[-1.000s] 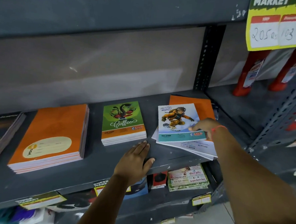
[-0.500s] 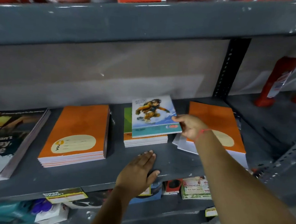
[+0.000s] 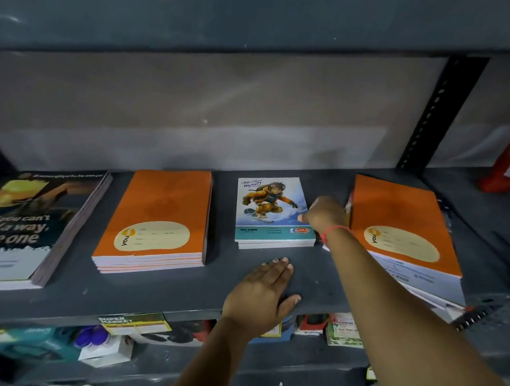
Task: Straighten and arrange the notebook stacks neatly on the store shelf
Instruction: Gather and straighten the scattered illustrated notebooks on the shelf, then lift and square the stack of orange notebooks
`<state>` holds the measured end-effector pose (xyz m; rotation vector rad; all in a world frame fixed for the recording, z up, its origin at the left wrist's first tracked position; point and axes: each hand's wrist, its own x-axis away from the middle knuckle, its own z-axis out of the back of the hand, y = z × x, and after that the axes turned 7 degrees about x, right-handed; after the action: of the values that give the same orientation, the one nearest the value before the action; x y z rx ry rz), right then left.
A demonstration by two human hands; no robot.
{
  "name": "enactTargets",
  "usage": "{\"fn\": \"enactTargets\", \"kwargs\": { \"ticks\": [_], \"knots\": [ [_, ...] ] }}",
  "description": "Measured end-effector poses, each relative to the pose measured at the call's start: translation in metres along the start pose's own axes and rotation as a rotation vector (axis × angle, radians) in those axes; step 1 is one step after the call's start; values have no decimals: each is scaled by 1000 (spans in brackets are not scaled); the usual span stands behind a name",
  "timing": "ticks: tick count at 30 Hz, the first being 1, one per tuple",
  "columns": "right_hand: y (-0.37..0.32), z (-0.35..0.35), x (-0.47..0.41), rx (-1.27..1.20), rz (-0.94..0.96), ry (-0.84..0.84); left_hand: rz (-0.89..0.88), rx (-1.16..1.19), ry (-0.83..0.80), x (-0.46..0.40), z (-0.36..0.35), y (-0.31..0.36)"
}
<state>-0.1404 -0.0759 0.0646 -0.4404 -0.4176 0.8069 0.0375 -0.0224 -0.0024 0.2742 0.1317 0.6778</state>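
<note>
On the grey shelf (image 3: 164, 288) lie several notebook stacks. The blue snowboarder notebook (image 3: 269, 211) lies flat on top of the small middle stack, squared with it. My right hand (image 3: 325, 215) pinches its right edge with thumb and fingers. My left hand (image 3: 261, 294) lies flat and open on the shelf's front edge, just in front of that stack. A tidy orange stack (image 3: 159, 220) sits to the left. At the right, another orange notebook (image 3: 401, 225) tops a crooked pile of white-edged books, partly hidden by my right forearm.
A large dark-cover stack (image 3: 28, 223) lies at the far left. A black perforated upright (image 3: 431, 114) divides the bay; red bottles (image 3: 509, 160) stand beyond it. The upper shelf overhangs closely. Small packets (image 3: 344, 329) and price tags fill the shelf below.
My right hand carried the snowboarder notebook from the crooked right pile leftward and set it on the green Coffee stack, covering it. The left hand stayed on the shelf edge.
</note>
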Motion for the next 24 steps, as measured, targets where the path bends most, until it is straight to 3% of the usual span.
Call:
{"fn": "enactTargets", "kwargs": {
  "ticks": [5, 9, 10, 12, 18, 24],
  "knots": [
    [10, -1, 7, -38, 78, 97, -5, -15, -17, -1, -3, -10],
    [61, 21, 14, 86, -95, 317, -35, 58, 164, -12, 6, 18],
    [73, 26, 18, 119, -143, 340, -42, 127, 134, -20, 11, 32],
    [100, 36, 26, 153, -213, 331, -8, 233, 76, -43, 16, 63],
    [145, 57, 31, 123, -350, 313, 325, 512, 11, -112, 3, 111],
    [154, 71, 28, 75, -423, 176, 361, 328, 105, -130, 6, 113]
  ]
}}
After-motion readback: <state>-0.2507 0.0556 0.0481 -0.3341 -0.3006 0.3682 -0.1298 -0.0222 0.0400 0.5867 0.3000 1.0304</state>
